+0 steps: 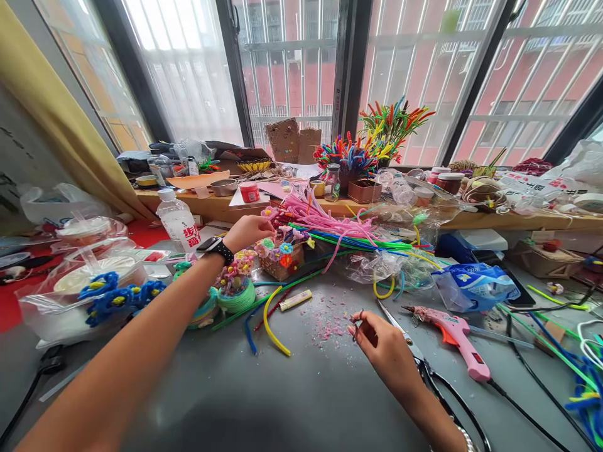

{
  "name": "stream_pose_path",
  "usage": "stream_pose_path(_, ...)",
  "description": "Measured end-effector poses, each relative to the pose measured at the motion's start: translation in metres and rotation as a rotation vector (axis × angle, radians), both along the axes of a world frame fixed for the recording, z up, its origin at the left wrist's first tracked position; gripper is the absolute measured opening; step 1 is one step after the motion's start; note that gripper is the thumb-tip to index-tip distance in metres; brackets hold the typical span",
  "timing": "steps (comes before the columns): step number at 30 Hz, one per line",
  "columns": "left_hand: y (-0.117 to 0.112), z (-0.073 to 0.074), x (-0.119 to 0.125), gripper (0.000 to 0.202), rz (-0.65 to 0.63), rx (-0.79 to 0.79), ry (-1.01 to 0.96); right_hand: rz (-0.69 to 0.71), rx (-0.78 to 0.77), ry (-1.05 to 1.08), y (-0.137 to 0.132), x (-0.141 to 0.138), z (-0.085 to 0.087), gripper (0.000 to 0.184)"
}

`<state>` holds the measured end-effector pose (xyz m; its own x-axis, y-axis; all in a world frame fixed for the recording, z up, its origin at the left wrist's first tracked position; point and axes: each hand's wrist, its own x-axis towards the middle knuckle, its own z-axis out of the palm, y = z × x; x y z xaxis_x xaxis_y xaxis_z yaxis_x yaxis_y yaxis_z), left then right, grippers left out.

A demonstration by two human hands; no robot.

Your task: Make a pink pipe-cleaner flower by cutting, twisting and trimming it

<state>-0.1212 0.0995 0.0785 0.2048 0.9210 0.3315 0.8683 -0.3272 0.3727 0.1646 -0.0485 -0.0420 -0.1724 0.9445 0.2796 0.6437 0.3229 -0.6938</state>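
Observation:
My left hand (248, 231) reaches far forward, a black watch on its wrist, and its fingers curl at the near end of a heap of pink pipe cleaners (320, 216). Just below it stands a small woven basket of pipe-cleaner flowers (281, 256). My right hand (377, 342) hovers over the grey table (264, 389) and pinches a small pink piece between thumb and fingers. Pink trimmings (330, 323) are scattered in front of it. Black-handled scissors (414, 351) lie right beside this hand.
A pink glue gun (455, 336) lies right of the scissors, its black cord trailing. Green, blue and yellow pipe cleaners (358, 242) sprawl mid-table. A water bottle (178, 220), blue flowers on a bagged bowl (113, 295) and a blue packet (473, 282) surround them. The windowsill is cluttered.

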Motion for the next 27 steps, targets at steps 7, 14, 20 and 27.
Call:
stream_pose_path(7,0.020,-0.003,-0.004,0.009,-0.084,-0.156,-0.018,0.016,0.022,0.020,-0.002,-0.001,0.003,0.013)
stream_pose_path(14,0.024,0.002,-0.006,0.023,-0.098,-0.141,-0.122,0.023,0.013,0.017,-0.003,-0.002,0.005,0.013)
stream_pose_path(20,0.028,-0.013,-0.013,0.029,-0.085,-0.214,-0.103,0.028,0.011,0.006,-0.004,-0.003,0.006,0.013)
stream_pose_path(27,0.038,-0.023,-0.015,0.022,-0.098,-0.195,-0.006,0.041,-0.002,-0.019,-0.003,-0.004,0.002,0.010)
